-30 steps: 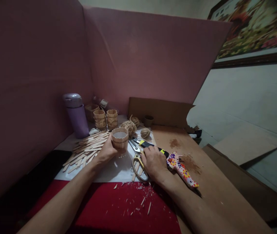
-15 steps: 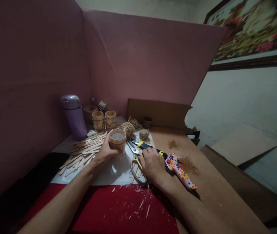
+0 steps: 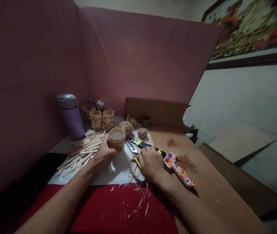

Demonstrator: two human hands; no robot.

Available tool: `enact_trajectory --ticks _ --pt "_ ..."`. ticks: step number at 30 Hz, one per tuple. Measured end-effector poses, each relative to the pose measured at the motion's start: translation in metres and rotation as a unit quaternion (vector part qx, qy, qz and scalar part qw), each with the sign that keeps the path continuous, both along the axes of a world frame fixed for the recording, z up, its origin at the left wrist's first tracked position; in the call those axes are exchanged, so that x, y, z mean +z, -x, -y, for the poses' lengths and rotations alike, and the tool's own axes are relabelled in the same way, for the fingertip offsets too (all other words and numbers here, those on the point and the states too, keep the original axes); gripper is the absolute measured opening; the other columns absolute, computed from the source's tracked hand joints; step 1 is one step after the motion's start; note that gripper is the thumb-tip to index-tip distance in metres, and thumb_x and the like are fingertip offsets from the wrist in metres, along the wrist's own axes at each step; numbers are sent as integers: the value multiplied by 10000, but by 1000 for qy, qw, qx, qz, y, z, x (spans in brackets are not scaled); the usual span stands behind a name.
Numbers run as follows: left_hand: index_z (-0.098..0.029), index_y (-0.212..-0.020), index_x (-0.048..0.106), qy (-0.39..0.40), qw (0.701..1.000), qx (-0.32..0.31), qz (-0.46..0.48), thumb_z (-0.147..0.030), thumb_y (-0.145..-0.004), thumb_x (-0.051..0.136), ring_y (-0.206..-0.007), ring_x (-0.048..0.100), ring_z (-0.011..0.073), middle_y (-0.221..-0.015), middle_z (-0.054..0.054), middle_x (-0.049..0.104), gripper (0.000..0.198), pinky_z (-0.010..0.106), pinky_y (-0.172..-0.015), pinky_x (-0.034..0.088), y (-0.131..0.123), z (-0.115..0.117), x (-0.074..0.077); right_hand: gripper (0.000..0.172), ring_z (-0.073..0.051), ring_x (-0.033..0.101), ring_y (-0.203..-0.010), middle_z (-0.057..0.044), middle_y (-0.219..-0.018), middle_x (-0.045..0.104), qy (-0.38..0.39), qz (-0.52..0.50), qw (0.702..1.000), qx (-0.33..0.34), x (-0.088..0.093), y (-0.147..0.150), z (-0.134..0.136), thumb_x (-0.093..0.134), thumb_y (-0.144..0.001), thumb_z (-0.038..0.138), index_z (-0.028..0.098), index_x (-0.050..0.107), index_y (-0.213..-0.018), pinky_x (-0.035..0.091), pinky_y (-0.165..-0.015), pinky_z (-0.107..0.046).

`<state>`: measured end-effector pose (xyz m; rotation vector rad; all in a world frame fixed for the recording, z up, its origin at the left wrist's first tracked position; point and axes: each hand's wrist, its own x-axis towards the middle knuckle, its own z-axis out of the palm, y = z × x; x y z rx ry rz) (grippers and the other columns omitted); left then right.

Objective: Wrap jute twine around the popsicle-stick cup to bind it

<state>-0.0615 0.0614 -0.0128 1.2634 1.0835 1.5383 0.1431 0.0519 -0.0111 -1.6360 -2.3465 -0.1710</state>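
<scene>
My left hand (image 3: 106, 151) is closed around the side of a round cup (image 3: 117, 143) faced with wooden sticks. The cup stands tilted slightly, its pale inside facing me. My right hand (image 3: 152, 164) lies low on the table, its fingers curled over a black and yellow utility knife (image 3: 140, 144). Its thumb is by the handle of a pair of scissors (image 3: 133, 164), whose blades point away from me. Just right of that wrist lies a flower-patterned glue gun (image 3: 180, 170). The right palm's underside is hidden.
Loose craft sticks (image 3: 82, 152) are piled on white paper at left. Behind them stand a purple bottle (image 3: 71, 118) and two finished-looking stick cups (image 3: 108, 120). Twine balls (image 3: 125, 127) and a small brown pot (image 3: 145, 121) sit farther back. Scraps litter the red cloth (image 3: 119, 211).
The whole view has shifted slightly to the left. Both hands, the cup and the tools keep nearly the same places relative to each other.
</scene>
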Motion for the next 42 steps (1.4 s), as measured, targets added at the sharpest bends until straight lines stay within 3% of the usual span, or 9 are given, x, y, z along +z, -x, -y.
enact_trajectory --ticks 5,8,12,16,19,26,31,42 --pt "-148 -1050 588 10 998 -19 59 -212 -488 832 -918 616 237 -991 67 666 615 328 -791 499 -6 8 8 207 -253 565 -896 -118 -932 660 -44 -6 999 8 -2 0 -1 482 -932 288 166 643 -883 401 -696 -343" --pt "-155 -1083 597 32 993 -79 84 -273 -579 792 -850 624 231 -985 80 670 553 342 -731 513 -10 18 14 167 -234 565 -840 -109 -873 654 -123 -61 989 49 0 1 -1 465 -914 186 159 621 -861 396 -704 -341" --pt "-146 -1063 601 92 981 -161 64 -326 -587 779 -778 632 228 -914 84 683 538 342 -703 510 -15 26 18 208 -203 563 -766 -74 -793 637 -223 -211 942 134 4 2 6 401 -947 176 161 596 -876 410 -694 -325" --pt "-149 -1091 593 109 976 -188 32 -356 -609 763 -852 631 251 -950 86 688 552 343 -737 505 -17 26 15 137 -195 578 -801 -67 -829 649 -241 -297 902 200 8 2 14 464 -946 196 170 596 -921 445 -729 -328" --pt "-151 -1115 587 106 973 -206 22 -350 -631 752 -906 624 259 -1013 92 685 549 345 -773 500 -17 26 13 106 -206 581 -859 -77 -899 655 -241 -314 888 233 10 0 17 515 -918 187 174 604 -974 465 -769 -353" --pt "-167 -1152 567 97 972 -214 -3 -348 -653 749 -991 607 279 -1116 91 663 561 352 -826 489 -16 28 12 182 -210 561 -876 -77 -926 619 -230 -286 891 268 13 -1 19 515 -907 167 192 625 -1049 474 -763 -359" --pt "-155 -1159 562 91 972 -210 -48 -397 -608 769 -1006 599 308 -1101 105 665 636 381 -825 492 -17 27 11 106 -201 553 -845 -63 -872 624 -229 -302 890 252 13 1 19 493 -929 190 192 598 -917 462 -756 -348" --pt "-163 -1107 606 71 981 -156 -86 -415 -606 775 -978 614 306 -1062 103 680 586 364 -790 492 -22 28 14 187 -212 514 -799 -65 -821 591 -212 -269 919 195 10 5 17 391 -962 247 198 525 -840 418 -735 -347"
